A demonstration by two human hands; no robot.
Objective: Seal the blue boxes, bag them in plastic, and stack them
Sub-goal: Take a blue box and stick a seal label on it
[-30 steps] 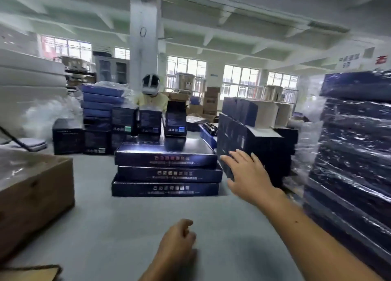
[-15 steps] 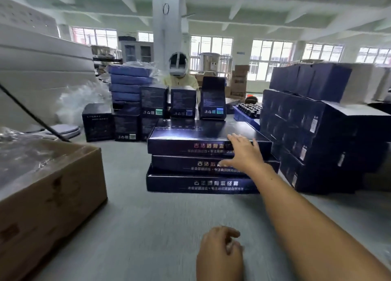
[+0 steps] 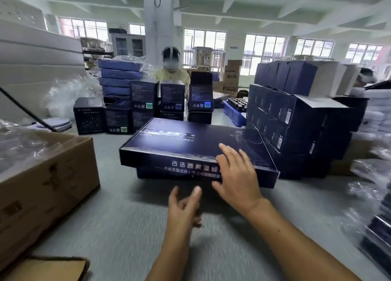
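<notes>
A head-height view over a grey worktop [image 3: 118, 228] in a bright warehouse room with many windows; two bare forearms reach forward from the bottom edge. The right hand [image 3: 238, 175] lies on the near right part of a flat blue box [image 3: 186, 145], its fingers straight and spread over the lid, its thumb down by the lower edge of the front face; whether the thumb hooks under the box cannot be told. The left hand [image 3: 184, 206] hovers just in front of the box, touching nothing, fingers loose and slightly bent, thumb apart from them, a little blurred.

The flat blue box sits in the middle of the worktop, white lettering on its front face; it rests on another box [image 3: 152, 173] of the same kind, overhanging it towards the viewer and skewed to it.

At the left stands a brown cardboard carton [image 3: 48, 175] with crumpled clear plastic [image 3: 19, 145] on top. At the right, just beside the flat box, rises a pile of dark blue cartons [image 3: 296, 120]. Behind are small upright dark boxes [image 3: 145, 94], a stack of bagged blue boxes [image 3: 120, 77] and a blue tray of bottles [image 3: 232, 111]. Beyond them sits a person in a yellow top [image 3: 172, 76]; a white pillar [image 3: 155, 27] stands behind that person.
</notes>
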